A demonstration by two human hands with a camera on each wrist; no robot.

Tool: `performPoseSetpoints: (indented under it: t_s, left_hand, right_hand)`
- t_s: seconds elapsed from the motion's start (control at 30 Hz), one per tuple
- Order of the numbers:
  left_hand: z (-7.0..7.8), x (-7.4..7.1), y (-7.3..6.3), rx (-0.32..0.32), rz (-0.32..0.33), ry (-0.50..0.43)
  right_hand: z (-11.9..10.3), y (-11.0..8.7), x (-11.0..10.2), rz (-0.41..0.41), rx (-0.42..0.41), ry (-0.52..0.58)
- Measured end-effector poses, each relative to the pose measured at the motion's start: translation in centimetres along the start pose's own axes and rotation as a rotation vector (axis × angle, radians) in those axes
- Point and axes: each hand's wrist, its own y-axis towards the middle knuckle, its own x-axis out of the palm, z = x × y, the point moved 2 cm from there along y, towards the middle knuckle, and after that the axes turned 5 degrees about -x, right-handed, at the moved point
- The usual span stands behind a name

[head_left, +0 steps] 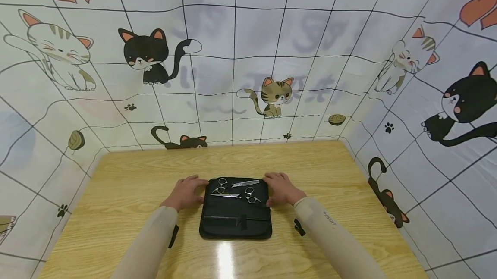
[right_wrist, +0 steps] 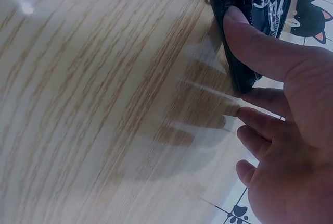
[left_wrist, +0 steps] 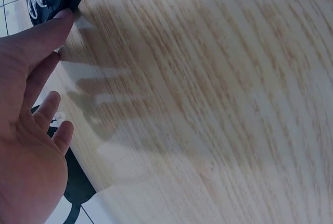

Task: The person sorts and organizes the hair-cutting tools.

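A black scissor case [head_left: 235, 208] lies open and flat on the table between my hands. Two pairs of silver scissors lie in its far half, the upper pair [head_left: 245, 183] with rings to the left, the lower pair [head_left: 225, 195] with rings to the right. A slim dark item [head_left: 221, 221], kind unclear, sits across the near half under a strap. My left hand [head_left: 187, 192] touches the case's far left corner, thumb against the side edge. At the far right corner, my right hand [head_left: 282, 189] has its thumb on the edge, its fingers fairly straight.
The wood-grain table [head_left: 132, 192] bears the case. Cat-patterned cloth walls [head_left: 217, 76] rise at the back and both sides. Light glares off the tabletop in front of the case. Black straps [head_left: 299, 227] hang at both wrists.
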Motion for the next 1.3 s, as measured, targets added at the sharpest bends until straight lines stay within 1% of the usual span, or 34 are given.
performPoseSetpoints:
  t_s: [0.23,0.4,0.6,0.9,1.1,1.2,1.3]
  left_hand:
    - [0.2,-0.1,0.2,-0.018,-0.033,-0.028]
    - [0.3,0.0,0.4,-0.020,-0.035,-0.027]
    - [0.8,-0.1,0.7,-0.024,-0.041,-0.037]
    - [1.0,0.0,0.8,0.006,-0.041,-0.037]
    - [1.0,0.2,0.9,-0.010,-0.029,-0.040]
    - [1.1,0.3,0.9,-0.005,-0.005,-0.048]
    - [1.3,0.2,1.0,0.019,0.028,-0.042]
  right_hand:
    - [0.0,0.0,0.0,0.011,-0.007,0.015]
    - [0.1,0.0,-0.1,0.016,-0.023,0.012]
    - [0.2,0.0,-0.1,0.032,-0.034,0.041]
    - [0.5,0.0,0.2,0.055,-0.025,0.065]
    - [0.8,0.2,0.6,0.091,-0.041,0.078]
    - [0.8,0.1,0.7,0.113,-0.049,0.104]
    - [0.8,0.0,0.6,0.127,-0.051,0.124]
